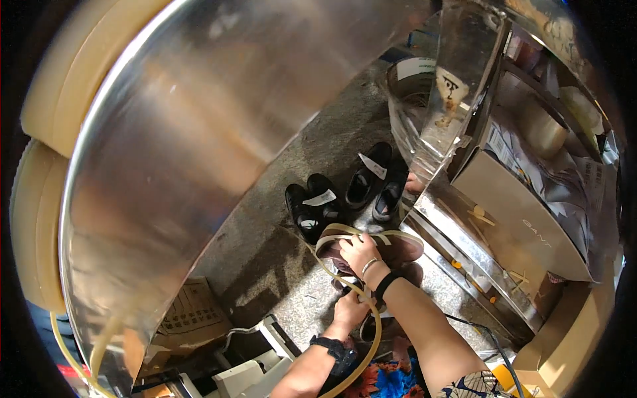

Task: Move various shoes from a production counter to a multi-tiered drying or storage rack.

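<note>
My right hand (361,253), with a bracelet and a black band at the wrist, is closed on a brown shoe (403,247) lying on its side. A cream strip (379,326) runs along the edge of the shoe's sole and loops down past my hands. My left hand (350,310), a black watch on its wrist, is closed around the strip just below the shoe. Its fingertips are partly hidden. Another brown shoe (411,273) shows partly behind my right wrist. Two pairs of black shoes with paper tags, one pair (315,207) and another (377,182), stand just beyond.
A large curved metal sheet (192,132) fills the left side, with thick cream rolls (40,225) at its edge. Cardboard boxes (517,205) with wrapping stand at right beside a metal rail (471,255). What looks like another person's fingers (414,184) show near the black shoes.
</note>
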### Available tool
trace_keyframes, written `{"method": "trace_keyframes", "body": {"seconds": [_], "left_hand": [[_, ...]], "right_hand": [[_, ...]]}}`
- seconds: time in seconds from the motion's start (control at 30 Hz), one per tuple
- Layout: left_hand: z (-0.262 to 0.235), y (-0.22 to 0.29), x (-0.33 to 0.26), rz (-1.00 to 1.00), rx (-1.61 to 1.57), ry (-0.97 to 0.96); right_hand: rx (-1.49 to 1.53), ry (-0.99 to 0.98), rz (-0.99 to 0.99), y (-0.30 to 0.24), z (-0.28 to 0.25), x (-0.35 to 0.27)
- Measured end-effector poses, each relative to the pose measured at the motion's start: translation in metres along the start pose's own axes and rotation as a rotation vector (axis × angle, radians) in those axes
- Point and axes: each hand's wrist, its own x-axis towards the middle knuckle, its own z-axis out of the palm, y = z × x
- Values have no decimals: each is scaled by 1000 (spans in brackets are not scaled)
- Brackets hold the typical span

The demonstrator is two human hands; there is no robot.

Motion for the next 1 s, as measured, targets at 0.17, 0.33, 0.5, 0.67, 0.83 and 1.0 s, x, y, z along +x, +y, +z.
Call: {"method": "trace_keyframes", "body": {"seconds": [0.17,0.33,0.5,0.67,0.83,1.0], "left_hand": [[12,-17,-30,-8,-115,69],[6,-41,-57,78,-25,110],[-1,-65,-93,172,19,178],[-11,-66,-125,58,95,99],[-40,-71,-135,406,255,33],[-57,-63,-129,264,360,-286]], "right_hand": [[81,-60,109,-9,8,1],[111,-111,140,13,-25,-18],[354,-271,230,53,-91,-57],[553,-405,288,56,-122,-106],[762,-516,366,14,-81,-145],[1078,-806,411,-49,-20,-157]]}}
